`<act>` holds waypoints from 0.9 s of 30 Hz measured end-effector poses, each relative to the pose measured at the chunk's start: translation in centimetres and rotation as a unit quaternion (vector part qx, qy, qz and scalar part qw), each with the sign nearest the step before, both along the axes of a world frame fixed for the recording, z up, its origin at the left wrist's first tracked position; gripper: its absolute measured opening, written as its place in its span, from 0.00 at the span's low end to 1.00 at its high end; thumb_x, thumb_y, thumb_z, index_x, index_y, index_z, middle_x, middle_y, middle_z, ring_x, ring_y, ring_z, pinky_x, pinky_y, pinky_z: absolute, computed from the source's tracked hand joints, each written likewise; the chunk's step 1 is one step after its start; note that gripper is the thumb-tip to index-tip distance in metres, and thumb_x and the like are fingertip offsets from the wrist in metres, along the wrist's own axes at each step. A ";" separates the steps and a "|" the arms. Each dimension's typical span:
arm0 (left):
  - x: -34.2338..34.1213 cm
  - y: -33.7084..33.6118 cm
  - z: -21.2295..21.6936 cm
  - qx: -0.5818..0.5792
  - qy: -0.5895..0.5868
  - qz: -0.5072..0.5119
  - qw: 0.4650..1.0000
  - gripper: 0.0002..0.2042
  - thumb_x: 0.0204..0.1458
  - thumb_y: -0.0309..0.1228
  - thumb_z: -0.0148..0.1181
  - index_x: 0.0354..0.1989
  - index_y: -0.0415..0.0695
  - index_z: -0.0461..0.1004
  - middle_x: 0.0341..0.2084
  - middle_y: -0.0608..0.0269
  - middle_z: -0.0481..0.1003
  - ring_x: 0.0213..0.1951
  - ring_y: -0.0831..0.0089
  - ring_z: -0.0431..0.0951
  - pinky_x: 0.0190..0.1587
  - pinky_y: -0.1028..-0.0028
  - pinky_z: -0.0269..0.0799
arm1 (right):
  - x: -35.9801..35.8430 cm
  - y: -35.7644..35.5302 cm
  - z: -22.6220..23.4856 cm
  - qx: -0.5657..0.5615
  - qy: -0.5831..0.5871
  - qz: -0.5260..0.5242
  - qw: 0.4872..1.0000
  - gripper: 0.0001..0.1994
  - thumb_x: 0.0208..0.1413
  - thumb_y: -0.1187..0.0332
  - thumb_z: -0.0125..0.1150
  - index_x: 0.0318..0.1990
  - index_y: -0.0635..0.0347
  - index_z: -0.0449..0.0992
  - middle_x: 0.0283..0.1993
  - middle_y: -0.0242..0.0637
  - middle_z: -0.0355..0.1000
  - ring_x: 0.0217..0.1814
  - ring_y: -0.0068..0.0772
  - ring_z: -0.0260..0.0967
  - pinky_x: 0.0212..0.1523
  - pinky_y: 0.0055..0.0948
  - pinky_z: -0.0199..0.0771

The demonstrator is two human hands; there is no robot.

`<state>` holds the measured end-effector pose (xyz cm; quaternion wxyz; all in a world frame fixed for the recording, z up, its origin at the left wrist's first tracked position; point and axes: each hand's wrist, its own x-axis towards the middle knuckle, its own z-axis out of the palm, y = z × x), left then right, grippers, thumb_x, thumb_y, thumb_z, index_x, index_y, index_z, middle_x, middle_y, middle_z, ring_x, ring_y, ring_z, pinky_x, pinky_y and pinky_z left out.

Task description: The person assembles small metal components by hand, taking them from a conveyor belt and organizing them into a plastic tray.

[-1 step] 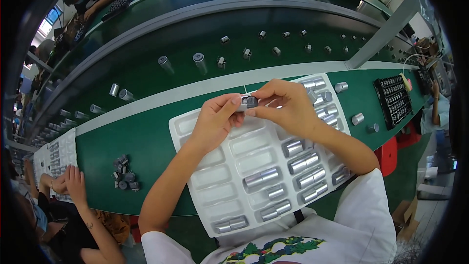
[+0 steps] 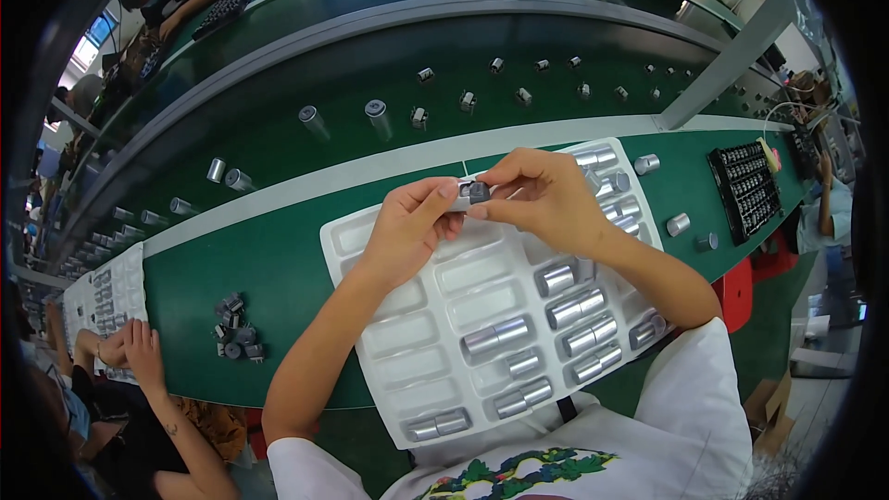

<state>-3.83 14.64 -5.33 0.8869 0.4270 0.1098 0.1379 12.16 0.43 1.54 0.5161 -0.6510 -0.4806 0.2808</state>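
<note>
Hands [image 2: 482,208] pinching cylinder [image 2: 474,193], tray [image 2: 407,333] beneath, caps [image 2: 236,329] left

Open green bench surface [image 2: 278,268] lies left of the white moulded plastic tray [image 2: 389,338], blocked only by a small heap of dark grey metal caps [image 2: 237,329]. The tray's left pockets sit bare; silver cylinders [image 2: 579,307] crowd its right side. Loose silver cylinders [image 2: 679,223] dot the strip beside the black component rack [image 2: 746,187].

A long green worktop [image 2: 269,268] runs beside a dark green conveyor belt [image 2: 278,143]; bright windows [image 2: 88,46] glow at far left, grey floor [image 2: 824,407] at right.
</note>
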 end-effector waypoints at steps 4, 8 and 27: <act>0.1 -0.4 0.3 0.005 -0.004 0.011 1.000 0.14 0.65 0.36 0.56 0.49 0.36 0.76 0.36 0.62 0.77 0.32 0.78 0.72 0.36 0.78 0.69 | 0.4 0.0 0.2 -0.028 -0.003 0.031 0.999 0.14 0.45 0.76 0.76 0.40 0.65 0.81 0.38 0.37 0.78 0.36 0.26 0.77 0.37 0.22 0.79; 0.3 -0.6 0.6 0.052 0.023 0.015 0.998 0.15 0.65 0.35 0.56 0.52 0.37 0.74 0.37 0.63 0.77 0.35 0.80 0.73 0.39 0.79 0.71 | 0.2 0.0 -0.2 0.076 -0.206 0.056 0.974 0.12 0.45 0.76 0.75 0.39 0.65 0.81 0.38 0.40 0.77 0.36 0.33 0.78 0.36 0.27 0.80; -1.9 0.9 4.8 0.015 0.063 0.057 0.996 0.21 0.63 0.45 0.56 0.54 0.40 0.69 0.44 0.59 0.75 0.38 0.75 0.77 0.36 0.74 0.73 | -1.9 7.6 1.9 0.109 -0.357 0.108 0.922 0.17 0.41 0.71 0.73 0.41 0.63 0.78 0.38 0.41 0.76 0.36 0.42 0.76 0.38 0.32 0.78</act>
